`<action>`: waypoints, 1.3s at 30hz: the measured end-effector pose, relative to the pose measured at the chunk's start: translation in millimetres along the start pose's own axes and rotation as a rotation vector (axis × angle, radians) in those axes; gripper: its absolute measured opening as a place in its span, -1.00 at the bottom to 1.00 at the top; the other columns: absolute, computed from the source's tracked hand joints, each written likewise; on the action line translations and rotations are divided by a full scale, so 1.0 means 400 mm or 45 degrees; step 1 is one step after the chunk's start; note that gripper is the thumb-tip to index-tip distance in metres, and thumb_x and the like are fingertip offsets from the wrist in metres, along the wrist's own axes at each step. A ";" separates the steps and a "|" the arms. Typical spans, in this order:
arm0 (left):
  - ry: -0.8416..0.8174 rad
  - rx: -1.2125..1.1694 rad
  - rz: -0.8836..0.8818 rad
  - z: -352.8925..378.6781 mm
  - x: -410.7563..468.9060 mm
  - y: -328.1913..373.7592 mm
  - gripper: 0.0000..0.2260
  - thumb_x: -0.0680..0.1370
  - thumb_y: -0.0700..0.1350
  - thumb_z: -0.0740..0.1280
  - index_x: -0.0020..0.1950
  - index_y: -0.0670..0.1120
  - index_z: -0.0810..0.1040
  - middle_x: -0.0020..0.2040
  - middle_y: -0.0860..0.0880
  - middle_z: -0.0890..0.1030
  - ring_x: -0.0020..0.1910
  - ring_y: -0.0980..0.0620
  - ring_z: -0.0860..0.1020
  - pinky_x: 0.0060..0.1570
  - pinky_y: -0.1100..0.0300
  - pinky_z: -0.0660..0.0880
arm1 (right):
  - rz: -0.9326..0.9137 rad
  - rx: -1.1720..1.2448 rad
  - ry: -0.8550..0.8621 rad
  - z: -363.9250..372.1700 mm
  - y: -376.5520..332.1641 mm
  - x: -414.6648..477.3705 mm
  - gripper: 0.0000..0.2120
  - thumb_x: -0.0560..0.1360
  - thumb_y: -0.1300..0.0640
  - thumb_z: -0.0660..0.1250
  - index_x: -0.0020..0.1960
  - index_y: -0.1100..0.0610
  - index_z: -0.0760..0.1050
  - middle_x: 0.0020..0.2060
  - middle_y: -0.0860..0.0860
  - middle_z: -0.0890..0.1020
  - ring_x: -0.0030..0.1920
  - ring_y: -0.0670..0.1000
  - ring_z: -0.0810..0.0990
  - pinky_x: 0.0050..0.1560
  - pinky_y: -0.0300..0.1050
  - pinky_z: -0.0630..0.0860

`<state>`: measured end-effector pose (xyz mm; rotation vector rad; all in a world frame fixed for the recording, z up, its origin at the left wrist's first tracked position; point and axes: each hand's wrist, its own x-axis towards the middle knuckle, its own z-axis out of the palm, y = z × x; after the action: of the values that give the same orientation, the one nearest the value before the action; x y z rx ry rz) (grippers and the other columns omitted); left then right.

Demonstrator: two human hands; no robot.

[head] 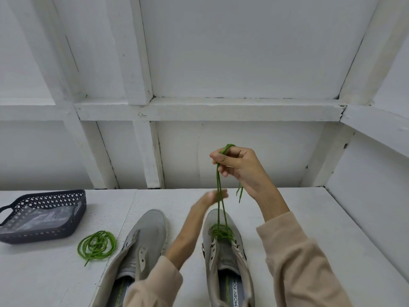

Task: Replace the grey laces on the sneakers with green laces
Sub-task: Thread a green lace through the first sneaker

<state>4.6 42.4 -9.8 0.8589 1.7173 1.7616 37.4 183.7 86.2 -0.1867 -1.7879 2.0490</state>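
Pinching green lace, right hand — raised

The left hand is smeared by motion, so its hold on the green lace cannot be read. The heels of the bare sneaker and the half-laced sneaker run off the bottom edge. What lies in the basket is unclear.

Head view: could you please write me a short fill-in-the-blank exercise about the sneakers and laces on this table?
1. The right hand holds up a ____ lace.
2. The right sneaker has that lace in its front eyelets; the left sneaker has ____.
3. The coiled lace lies to the ____ of the left sneaker, near the basket.

Missing words: green; none; left.
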 end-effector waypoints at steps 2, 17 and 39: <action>0.101 -0.081 0.097 -0.012 0.029 0.057 -0.63 0.64 0.15 0.08 0.20 0.03 0.59 0.09 0.04 0.68 0.20 0.13 0.58 0.24 0.20 0.38 | -0.010 -0.050 0.004 -0.005 -0.004 -0.001 -0.91 0.42 0.32 0.44 -0.09 0.32 0.63 -0.28 0.10 0.62 -0.39 -0.02 0.49 -0.38 -0.27 0.43; 0.166 -0.331 -0.020 -0.036 0.067 0.105 -0.91 0.59 -0.16 0.31 -0.07 -0.15 0.54 -0.21 0.00 0.61 -0.13 0.02 0.59 0.10 0.07 0.57 | 0.081 -0.108 0.249 -0.084 -0.005 -0.030 -0.88 0.43 0.34 0.44 -0.07 0.38 0.61 -0.36 0.15 0.61 -0.43 0.01 0.58 -0.37 -0.26 0.55; 0.137 -0.045 0.310 -0.021 0.134 0.206 -0.74 0.55 -0.39 0.32 -0.12 -0.09 0.30 -0.12 -0.14 0.68 -0.21 0.04 0.64 -0.30 0.23 0.56 | -0.294 0.444 0.359 -0.095 -0.164 0.041 -0.82 0.61 0.18 0.23 0.05 0.28 0.54 -0.22 0.07 0.61 -0.33 -0.09 0.59 -0.29 -0.32 0.51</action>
<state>-32.1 72.7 76.7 1.0097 1.7023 2.0243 50.7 230.8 146.3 -0.1496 -1.2065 2.0124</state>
